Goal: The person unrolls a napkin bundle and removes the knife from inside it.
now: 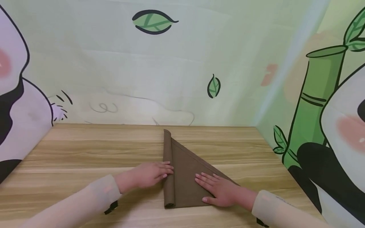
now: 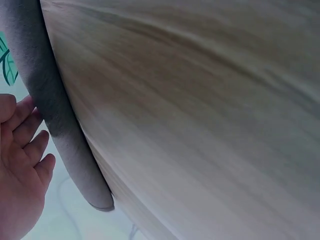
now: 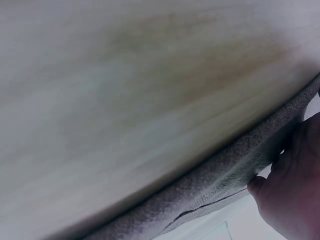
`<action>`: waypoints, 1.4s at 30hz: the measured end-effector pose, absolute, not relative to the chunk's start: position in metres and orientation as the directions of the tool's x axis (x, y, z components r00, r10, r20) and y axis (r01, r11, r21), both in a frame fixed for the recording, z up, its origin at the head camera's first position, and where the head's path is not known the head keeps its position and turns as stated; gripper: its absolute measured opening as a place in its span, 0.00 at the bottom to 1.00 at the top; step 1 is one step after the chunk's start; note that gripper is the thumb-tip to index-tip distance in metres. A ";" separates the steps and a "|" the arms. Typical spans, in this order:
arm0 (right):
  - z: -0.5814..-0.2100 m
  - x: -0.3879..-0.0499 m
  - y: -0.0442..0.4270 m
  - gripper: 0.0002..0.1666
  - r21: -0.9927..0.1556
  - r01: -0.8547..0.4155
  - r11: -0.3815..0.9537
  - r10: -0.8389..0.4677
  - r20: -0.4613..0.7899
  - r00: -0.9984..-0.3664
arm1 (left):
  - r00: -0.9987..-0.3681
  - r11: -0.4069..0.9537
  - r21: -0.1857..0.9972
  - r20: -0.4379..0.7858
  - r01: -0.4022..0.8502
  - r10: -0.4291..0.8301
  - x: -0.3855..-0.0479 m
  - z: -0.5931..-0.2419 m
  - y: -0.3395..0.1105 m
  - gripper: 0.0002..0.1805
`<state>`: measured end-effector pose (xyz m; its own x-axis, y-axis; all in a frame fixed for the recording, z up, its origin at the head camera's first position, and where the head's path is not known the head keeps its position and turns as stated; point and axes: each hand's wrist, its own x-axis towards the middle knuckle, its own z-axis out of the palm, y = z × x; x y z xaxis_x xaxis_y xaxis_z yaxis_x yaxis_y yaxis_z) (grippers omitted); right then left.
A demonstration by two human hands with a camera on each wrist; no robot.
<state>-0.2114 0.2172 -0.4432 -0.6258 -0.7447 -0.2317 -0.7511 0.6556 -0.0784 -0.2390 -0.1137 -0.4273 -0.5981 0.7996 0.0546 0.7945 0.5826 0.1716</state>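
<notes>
A brown cloth (image 1: 189,177) lies on the wooden table, its right part a flat triangle with a sloping hemmed edge. Its left side is wound into an upright-running roll (image 1: 169,193), whose coiled end shows at the near edge. My left hand (image 1: 149,174) rests its fingertips on the roll from the left; the left wrist view shows these fingers loosely bent against the roll (image 2: 60,115). On the flat part, my right hand (image 1: 219,190) presses with fingers spread. In the right wrist view the thumb of this hand (image 3: 295,185) touches the cloth (image 3: 200,195).
The wooden table (image 1: 85,145) reaches back to a pale green wall cloth (image 1: 171,69) with printed leaves. Panda and bamboo (image 1: 310,104) prints stand on the side walls. Both forearms wear light sleeves, with a dark strap (image 1: 111,207) under the left cuff.
</notes>
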 end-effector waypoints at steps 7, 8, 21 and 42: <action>-0.446 -0.211 0.232 0.41 -0.083 -0.747 0.659 -0.744 -0.214 -0.633 | -0.631 0.613 0.190 0.054 0.767 0.774 -0.236 -0.428 -0.125 0.20; -0.447 -0.210 0.234 0.41 -0.088 -0.746 0.660 -0.744 -0.213 -0.633 | -0.631 0.613 0.186 0.053 0.768 0.774 -0.236 -0.429 -0.126 0.20; -0.449 -0.216 0.238 0.41 -0.157 -0.746 0.647 -0.763 -0.150 -0.629 | -0.615 0.601 0.168 0.051 0.782 0.787 -0.235 -0.423 -0.130 0.21; -0.439 -0.229 0.200 0.41 -0.151 -0.768 0.622 -0.782 -0.156 -0.603 | -0.598 0.582 0.147 0.106 0.800 0.795 -0.247 -0.434 -0.108 0.24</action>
